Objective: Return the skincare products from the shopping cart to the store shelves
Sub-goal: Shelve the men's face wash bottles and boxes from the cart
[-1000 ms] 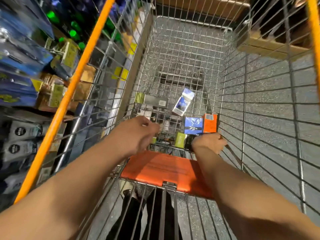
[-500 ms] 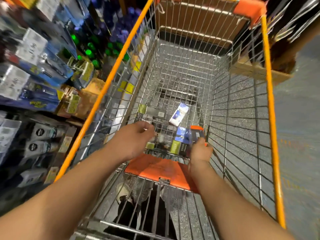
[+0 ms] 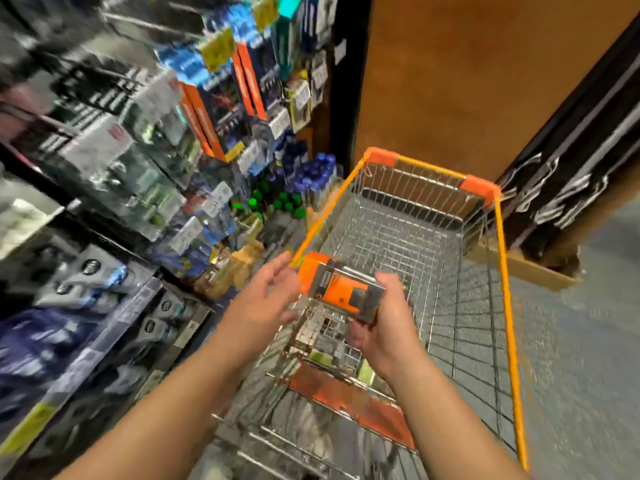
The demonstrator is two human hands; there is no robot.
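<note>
My right hand [image 3: 382,327] grips an orange and dark grey product box [image 3: 341,289] and holds it up above the child seat of the shopping cart [image 3: 504,271]. My left hand [image 3: 263,299] hovers just left of the box with its fingers spread and relaxed; contact with the box cannot be told. Several small boxes lie in the cart's seat area, mostly hidden under my hands. The store shelves [image 3: 138,188] full of boxed products stand to the left, blurred by motion.
The cart has orange rails and an orange seat flap [image 3: 346,393]. Green and blue capped bottles [image 3: 287,188] fill the shelf beside the cart's front. A brown panel [image 3: 467,81] rises ahead, with a cardboard box [image 3: 526,268] on the right.
My right hand has lifted the orange box out of the cart seat. My left hand rose off the seat toward the box. The view tilted up toward the shelves.
</note>
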